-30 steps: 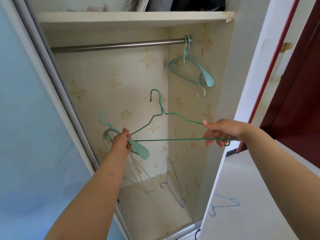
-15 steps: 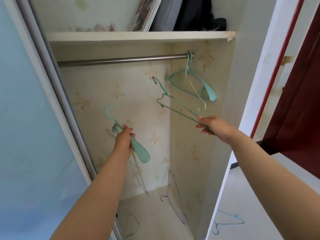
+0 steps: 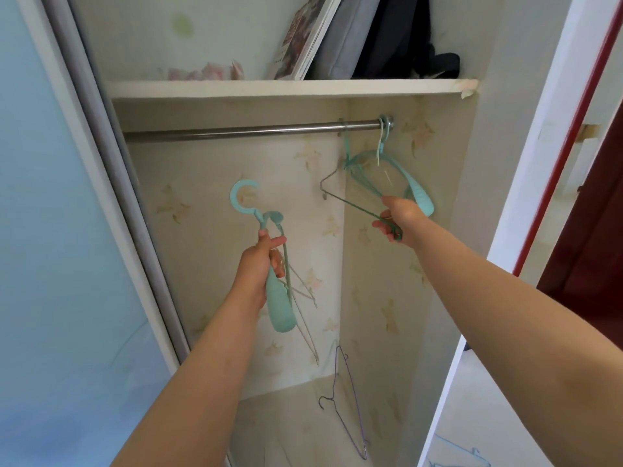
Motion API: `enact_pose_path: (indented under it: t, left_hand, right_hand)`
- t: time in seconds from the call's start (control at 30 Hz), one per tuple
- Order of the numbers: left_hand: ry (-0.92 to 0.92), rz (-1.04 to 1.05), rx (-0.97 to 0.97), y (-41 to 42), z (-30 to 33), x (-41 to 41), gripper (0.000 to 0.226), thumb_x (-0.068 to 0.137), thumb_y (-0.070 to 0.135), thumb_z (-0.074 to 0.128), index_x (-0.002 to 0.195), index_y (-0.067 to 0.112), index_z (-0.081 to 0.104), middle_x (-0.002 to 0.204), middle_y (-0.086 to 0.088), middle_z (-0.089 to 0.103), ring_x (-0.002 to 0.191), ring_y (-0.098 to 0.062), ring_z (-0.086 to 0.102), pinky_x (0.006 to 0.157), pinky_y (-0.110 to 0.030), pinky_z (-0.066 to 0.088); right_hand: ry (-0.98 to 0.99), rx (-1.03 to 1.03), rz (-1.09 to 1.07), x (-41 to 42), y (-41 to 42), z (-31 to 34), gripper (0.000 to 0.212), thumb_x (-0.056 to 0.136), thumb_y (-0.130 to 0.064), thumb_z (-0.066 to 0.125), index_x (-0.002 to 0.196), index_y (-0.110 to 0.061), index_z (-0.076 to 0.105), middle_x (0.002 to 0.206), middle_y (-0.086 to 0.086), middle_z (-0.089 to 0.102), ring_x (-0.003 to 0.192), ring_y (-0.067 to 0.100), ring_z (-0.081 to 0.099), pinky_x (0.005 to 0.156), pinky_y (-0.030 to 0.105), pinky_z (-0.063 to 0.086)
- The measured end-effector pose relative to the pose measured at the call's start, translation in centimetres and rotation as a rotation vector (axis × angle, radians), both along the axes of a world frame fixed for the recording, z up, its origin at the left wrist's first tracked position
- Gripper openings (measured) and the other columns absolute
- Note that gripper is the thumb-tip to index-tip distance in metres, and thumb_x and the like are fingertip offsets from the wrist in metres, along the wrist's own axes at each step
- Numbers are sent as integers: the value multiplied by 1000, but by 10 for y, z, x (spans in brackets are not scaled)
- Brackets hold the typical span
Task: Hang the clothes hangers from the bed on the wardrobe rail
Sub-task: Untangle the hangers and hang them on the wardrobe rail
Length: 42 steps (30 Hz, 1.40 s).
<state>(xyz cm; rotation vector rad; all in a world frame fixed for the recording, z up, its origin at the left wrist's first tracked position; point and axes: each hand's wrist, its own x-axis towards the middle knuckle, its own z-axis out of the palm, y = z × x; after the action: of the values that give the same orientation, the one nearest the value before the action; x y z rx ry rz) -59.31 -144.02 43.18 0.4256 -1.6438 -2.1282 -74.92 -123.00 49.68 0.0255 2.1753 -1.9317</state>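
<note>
Green wire hanger (image 3: 350, 200) hooked over the wardrobe rail (image 3: 253, 131) near its right end, lower corner pinched in right hand (image 3: 399, 215), fingers curled round the wire. Teal plastic hanger (image 3: 278, 298) plus thin wire hangers (image 3: 305, 318) gripped in left hand (image 3: 258, 267), fingers wrapped tight. Another teal hanger (image 3: 418, 193) already on rail.

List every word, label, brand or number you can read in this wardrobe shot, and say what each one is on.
No text can be read.
Book or magazine leaning on the top shelf: its cover carries print, too small and blurred to read.
Teal plastic hanger in the left hand, green wire hanger in the right hand, rail: no markings visible.
</note>
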Motion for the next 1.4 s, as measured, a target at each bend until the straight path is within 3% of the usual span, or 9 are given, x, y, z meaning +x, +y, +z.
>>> enact_pose_path:
  t: [0.23, 0.47, 0.57, 0.7, 0.77, 0.93, 1.03, 1.17, 1.4]
  left_hand:
    - [-19, -46, -77, 6, -3, 7, 53, 103, 48, 28, 110, 13, 66, 43, 7, 35, 42, -8, 37, 59, -24, 38]
    - [3, -134, -16, 20, -8, 8, 49, 103, 48, 28, 118, 15, 60, 48, 7, 38, 44, -7, 34, 60, -23, 34]
    - [-27, -107, -34, 31, -9, 4, 47, 102, 49, 30, 122, 15, 56, 51, 9, 44, 45, -7, 36, 57, -24, 34]
    - [-106, -52, -148, 44, -8, 1, 47, 102, 49, 29, 126, 17, 52, 60, 7, 46, 53, -10, 39, 58, -24, 36]
    - [-114, -72, -221, 49, -7, 2, 47, 101, 52, 26, 126, 21, 50, 65, 6, 46, 58, -10, 40, 60, -25, 36]
    - [-85, -54, -367, 48, -7, 4, 42, 101, 52, 26, 104, 23, 56, 69, 3, 46, 59, -13, 43, 57, -23, 37]
    - [-72, 15, -394, 37, -12, 6, 50, 101, 52, 25, 105, 19, 62, 65, 4, 44, 53, -12, 40, 54, -23, 35]
    - [-40, 112, -270, 25, -12, 10, 58, 100, 56, 24, 81, 13, 59, 51, 6, 40, 45, -10, 39, 53, -25, 34]
    - [-11, 117, -121, 22, 0, 14, 48, 102, 46, 31, 67, 16, 41, 39, 8, 31, 36, -9, 29, 47, -24, 29]
  right_hand:
    - [-7, -141, -139, -3, 25, -17, 42, 96, -50, 43, 115, -12, 46, 83, 6, 57, 64, 17, 57, 67, 34, 50]
    - [-151, -112, -212, 50, 17, -59, 73, 89, -61, 48, 143, -13, 36, 139, 4, 42, 119, 31, 48, 97, 46, 47]
    - [-155, -78, 181, 112, -2, -63, 68, 88, -66, 45, 129, -12, 49, 131, 4, 51, 101, 26, 61, 86, 41, 54]
    - [76, 339, 754, 178, -23, -64, 57, 89, -63, 46, 119, -15, 52, 120, 3, 56, 100, 19, 64, 73, 29, 58]
    - [256, 442, 631, 183, -31, -77, 39, 95, -47, 50, 106, -9, 52, 116, 9, 50, 91, 20, 63, 65, 27, 58]
    - [323, 277, 315, 176, -26, -86, 24, 102, -26, 36, 102, -7, 49, 87, 1, 52, 67, 15, 54, 51, 24, 44]
    - [381, 227, 152, 163, -8, -78, 25, 98, -30, 41, 88, -8, 50, 75, 1, 52, 63, 20, 50, 55, 26, 39]
    - [424, 218, -75, 130, 16, -55, 49, 93, -44, 49, 86, 3, 57, 71, 8, 49, 63, 23, 45, 58, 30, 38]
    - [453, 328, -92, 75, 18, 9, 43, 86, -42, 65, 60, -15, 45, 57, 1, 44, 50, 15, 41, 49, 27, 32]
